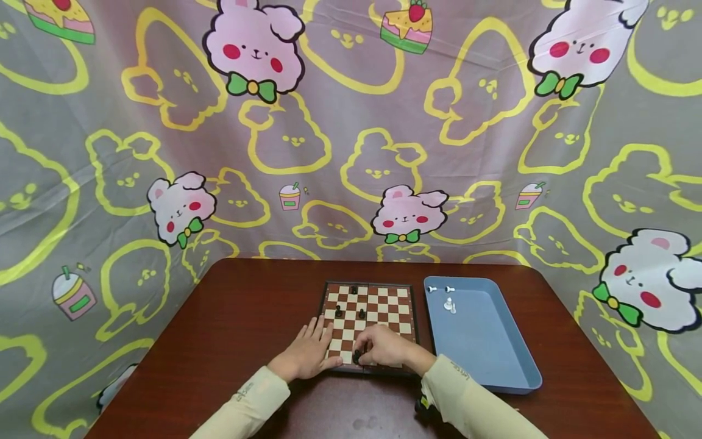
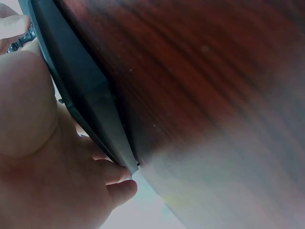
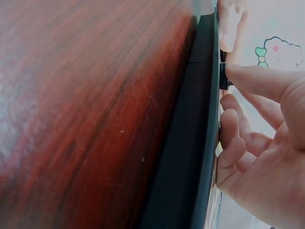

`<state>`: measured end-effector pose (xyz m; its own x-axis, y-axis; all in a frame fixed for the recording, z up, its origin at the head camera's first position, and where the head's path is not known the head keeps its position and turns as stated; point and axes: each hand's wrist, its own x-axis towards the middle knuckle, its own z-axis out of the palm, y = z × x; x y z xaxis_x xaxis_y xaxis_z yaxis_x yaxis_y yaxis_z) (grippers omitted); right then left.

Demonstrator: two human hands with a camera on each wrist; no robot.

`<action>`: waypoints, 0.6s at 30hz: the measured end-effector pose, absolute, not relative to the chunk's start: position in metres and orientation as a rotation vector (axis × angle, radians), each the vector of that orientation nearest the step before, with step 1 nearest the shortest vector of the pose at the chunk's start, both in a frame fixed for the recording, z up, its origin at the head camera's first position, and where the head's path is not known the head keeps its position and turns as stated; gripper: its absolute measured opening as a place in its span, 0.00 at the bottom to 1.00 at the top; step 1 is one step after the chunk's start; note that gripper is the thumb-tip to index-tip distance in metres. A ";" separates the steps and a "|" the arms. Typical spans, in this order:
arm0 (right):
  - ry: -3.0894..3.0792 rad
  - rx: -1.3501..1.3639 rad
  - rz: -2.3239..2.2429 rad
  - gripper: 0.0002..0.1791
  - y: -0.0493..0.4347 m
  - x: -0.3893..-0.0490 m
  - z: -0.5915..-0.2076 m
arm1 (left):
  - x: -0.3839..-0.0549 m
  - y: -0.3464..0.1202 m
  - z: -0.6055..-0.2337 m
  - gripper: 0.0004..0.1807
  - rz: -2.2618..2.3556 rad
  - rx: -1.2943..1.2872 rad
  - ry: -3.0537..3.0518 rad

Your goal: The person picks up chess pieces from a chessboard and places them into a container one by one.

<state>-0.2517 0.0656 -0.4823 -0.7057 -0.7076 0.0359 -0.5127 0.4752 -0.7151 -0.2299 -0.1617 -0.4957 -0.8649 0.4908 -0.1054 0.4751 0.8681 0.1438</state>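
A brown-and-cream chessboard with a dark rim lies on the table. My right hand is over its near side, pinching a black chess piece between thumb and fingers. In the right wrist view, that piece's base is at the board's surface; its upper part is mostly hidden. My left hand rests on the board's left edge, fingers extended and spread. Farther up the board stand a black piece, another black piece and one near the far edge, a black piece.
Right of the board is a blue-grey tray with several white chess pieces near its far left corner. A dark object shows beside the right sleeve. A cartoon-print cloth hangs behind the reddish-brown table.
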 end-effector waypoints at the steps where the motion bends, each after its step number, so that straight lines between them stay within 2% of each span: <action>1: 2.463 -1.044 -1.057 0.06 0.065 -0.252 -0.482 | -0.230 -0.162 -0.496 0.46 0.172 0.753 2.901; 18: 2.360 -0.935 -1.174 0.09 0.071 -0.252 -0.482 | -0.228 -0.160 -0.492 0.46 0.189 0.751 2.896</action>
<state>-0.2516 0.0706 -0.4820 -0.7242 -0.6895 -0.0124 -0.4060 0.4408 -0.8005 -0.2285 -0.1604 -0.4924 -0.8647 0.4907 -0.1072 0.4726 0.8671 0.1572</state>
